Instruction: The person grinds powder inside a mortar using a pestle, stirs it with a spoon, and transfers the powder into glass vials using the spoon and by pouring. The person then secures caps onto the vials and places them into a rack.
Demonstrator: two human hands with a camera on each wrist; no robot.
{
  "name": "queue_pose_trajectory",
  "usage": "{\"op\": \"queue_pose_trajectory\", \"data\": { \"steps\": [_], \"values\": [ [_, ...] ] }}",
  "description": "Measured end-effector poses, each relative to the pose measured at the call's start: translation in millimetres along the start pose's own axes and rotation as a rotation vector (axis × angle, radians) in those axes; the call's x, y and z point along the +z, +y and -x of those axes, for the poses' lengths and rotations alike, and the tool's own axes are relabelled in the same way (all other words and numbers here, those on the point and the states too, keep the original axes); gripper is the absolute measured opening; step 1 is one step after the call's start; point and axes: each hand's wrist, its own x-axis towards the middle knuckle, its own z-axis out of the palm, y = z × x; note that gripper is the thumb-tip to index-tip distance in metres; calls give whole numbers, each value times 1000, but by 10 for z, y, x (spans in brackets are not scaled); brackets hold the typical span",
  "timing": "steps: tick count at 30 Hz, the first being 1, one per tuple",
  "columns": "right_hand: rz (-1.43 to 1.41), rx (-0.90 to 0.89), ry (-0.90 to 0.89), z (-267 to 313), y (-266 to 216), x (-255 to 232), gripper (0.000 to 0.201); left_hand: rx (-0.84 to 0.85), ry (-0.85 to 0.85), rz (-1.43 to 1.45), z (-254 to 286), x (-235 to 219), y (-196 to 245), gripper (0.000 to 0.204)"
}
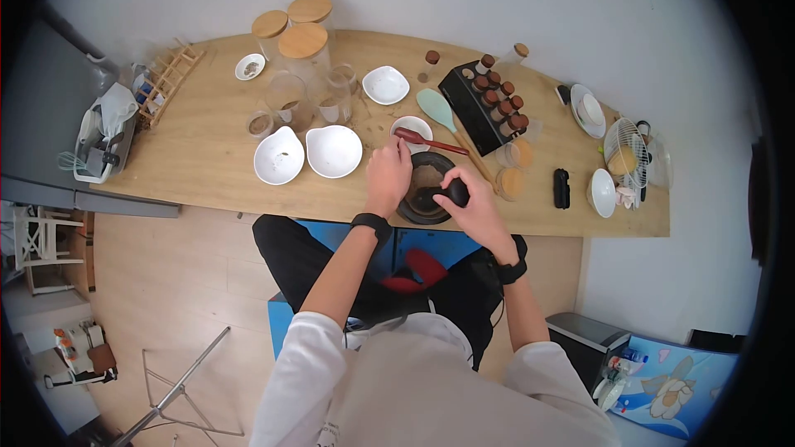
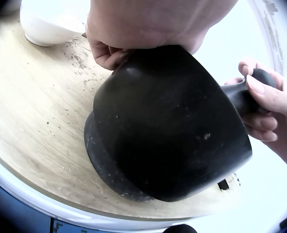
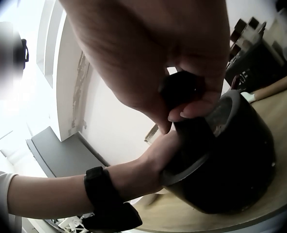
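A black mortar (image 1: pixel 425 219) stands at the table's front edge with brownish ground matter inside. My left hand (image 1: pixel 389 178) grips its left rim, the fingers bent against the wall in the left wrist view. In my right hand (image 1: pixel 480 213) is a black pestle (image 1: pixel 456 192); fingers and thumb wrap its rounded top, and its lower end is down in the mortar. Just behind, a dark red wooden spoon (image 1: pixel 443 146) lies across a small white bowl (image 1: pixel 422 127). The left wrist view shows the mortar's side (image 2: pixel 167 121) close up, tilted in that picture.
Two white bowls (image 1: pixel 334 151) stand to the left, before glass jars with wooden lids (image 1: pixel 303 40). A black rack (image 1: pixel 469 99) of capped bottles is at back right, beside a pale green spatula (image 1: pixel 435 106). Brown crumbs (image 2: pixel 78 60) lie on the wood.
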Motion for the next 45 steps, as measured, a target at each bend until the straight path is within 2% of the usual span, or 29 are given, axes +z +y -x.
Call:
{"op": "queue_pose_trajectory", "data": {
  "steps": [1,2,4,6,8,10,13,14,16,17,18,20,21,22,24,25,26,29,30,32,33,34,36,38,40,41,42,44,45],
  "values": [
    [88,65,37,-1,-42,-41,26,-26,-16,-22,6,-2,7,33],
    [91,64,41,-14,-25,-26,26,-49,-36,-43,13,9,30,33],
    [168,38,275,-44,29,73,26,-29,-36,-33,1,17,5,32],
    [138,-3,317,-25,16,128,26,-12,-35,-29,-3,53,-3,32],
    [100,-57,106,-6,-10,159,25,1,-40,-20,-1,16,-16,33],
    [40,-52,44,-22,-18,115,24,-21,-34,-26,5,20,-5,33],
    [144,209,209,-40,-63,94,22,-50,-33,-27,-1,25,-12,33],
    [146,208,216,-37,-49,133,22,-62,-33,-26,-7,41,0,33],
    [99,42,298,-15,4,229,24,-51,-54,-26,-14,37,-3,33],
    [87,-94,261,-26,57,255,26,-45,-72,-31,-13,23,-7,33],
    [85,-98,261,-15,70,224,26,-44,-68,-32,-4,24,-2,33],
    [62,-29,19,-9,49,87,27,-55,-40,-33,1,35,-16,32],
    [28,54,11,-18,12,34,26,-58,-34,-34,3,31,-37,32],
    [28,54,13,-30,7,48,26,-55,-28,-32,4,36,-39,32],
    [182,118,275,-55,7,100,26,-41,-29,-24,-5,71,-22,31],
    [193,28,341,-64,72,165,27,-32,-33,-20,-6,60,-23,32],
    [192,30,344,-42,113,185,27,-26,-36,-18,-5,46,-29,32],
    [21,-63,89,4,110,184,27,-23,-36,11,-1,31,-24,32],
    [16,-67,86,1,95,119,27,-25,-31,7,-6,29,-28,32],
    [112,72,37,-6,58,5,28,-31,-21,-1,2,48,-36,32],
    [136,90,126,-19,8,15,27,-29,-22,-1,-1,49,-46,32],
    [137,93,131,-32,4,61,27,-31,-29,-7,-4,42,-41,32],
    [143,-9,337,-44,17,173,27,-29,-44,-15,-1,48,-21,32],
    [104,-3,280,-18,-4,196,27,-16,-33,-31,-1,39,-36,32],
    [49,-32,0,5,-31,116,28,-36,-40,-31,-1,52,-32,32],
    [36,-19,-33,-3,7,54,29,-59,-43,-24,-3,48,-41,32],
    [106,16,-43,-13,11,-25,30,-66,-38,-26,-5,41,-57,32],
    [167,68,121,-29,-18,-20,28,-58,-45,-22,-10,57,-40,32],
    [170,73,126,-24,-20,16,28,-55,-51,-19,-7,65,-29,32]
  ]
}}
